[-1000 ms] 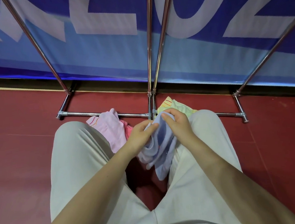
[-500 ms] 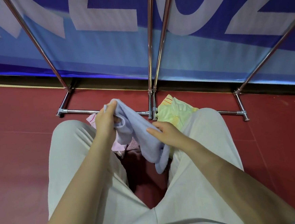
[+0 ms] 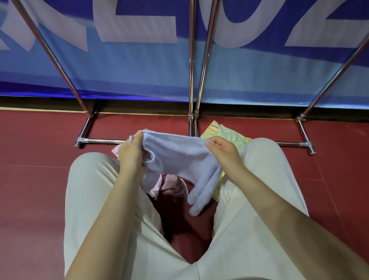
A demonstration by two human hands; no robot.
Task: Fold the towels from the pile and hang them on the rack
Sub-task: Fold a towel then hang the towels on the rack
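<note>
A light blue towel (image 3: pixel 180 157) is stretched between my two hands above my knees. My left hand (image 3: pixel 130 151) grips its left top corner, and my right hand (image 3: pixel 222 148) pinches its right edge. The towel's lower end hangs down between my legs. Beneath it on the red floor lie a pink towel (image 3: pixel 171 182) and a yellow-green patterned towel (image 3: pixel 225 133). The chrome rack (image 3: pixel 192 73) rises straight ahead, its poles slanting up out of view.
The rack's base bars (image 3: pixel 104 140) lie on the floor just past my knees, with a foot at the right (image 3: pixel 307 144). A blue banner (image 3: pixel 150 54) hangs behind the rack. My legs in pale trousers (image 3: pixel 91 202) flank the towels.
My hands have moved apart and spread the blue towel open, from a bunched clump to a stretched sheet. My left hand went left and up with its corner.
</note>
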